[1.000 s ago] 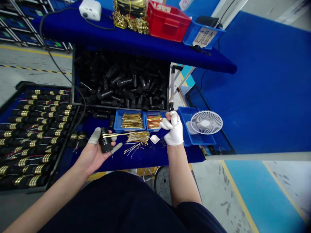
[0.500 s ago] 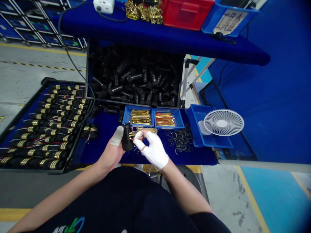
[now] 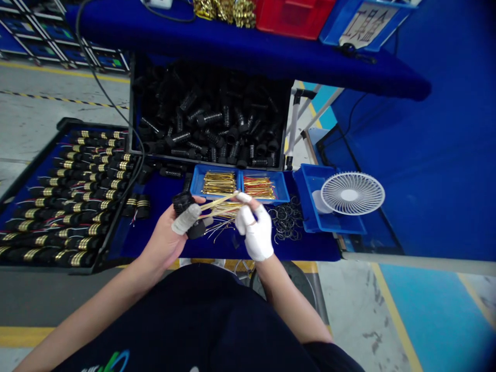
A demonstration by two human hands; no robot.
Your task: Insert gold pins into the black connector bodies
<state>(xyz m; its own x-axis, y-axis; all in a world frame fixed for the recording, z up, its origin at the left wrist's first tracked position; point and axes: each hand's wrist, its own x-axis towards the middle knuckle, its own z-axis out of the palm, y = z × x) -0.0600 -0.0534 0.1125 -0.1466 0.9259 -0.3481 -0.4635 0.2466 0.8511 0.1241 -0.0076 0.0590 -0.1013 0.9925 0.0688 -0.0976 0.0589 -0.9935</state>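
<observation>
My left hand (image 3: 160, 240), its thumb in a pale finger cover, is closed around a black ribbed cylindrical part (image 3: 181, 202). Thin gold strips (image 3: 217, 202) stretch from this part to my right hand (image 3: 258, 237), which wears a partly fingerless white glove. The right fingertips are pinched on the strips' far ends. Below them, loose gold strips and pale wires (image 3: 221, 226) lie on the blue table. Just behind the hands are bundled gold strips (image 3: 219, 183) and red-and-gold pieces (image 3: 259, 189), each in a small blue tray.
A large bin of black ribbed parts (image 3: 211, 120) stands behind the trays. At left, a black-rimmed tray (image 3: 103, 261) holds rows of gold-banded black cylinders. Black rings (image 3: 287, 219) lie on the right, beside a white fan (image 3: 352, 194). A blue shelf (image 3: 248, 54) overhangs the back.
My right hand has moved right, away from the part, drawing the gold strips out straight. My left hand has shifted slightly left and tilted the black part. The camera view has shifted a little.
</observation>
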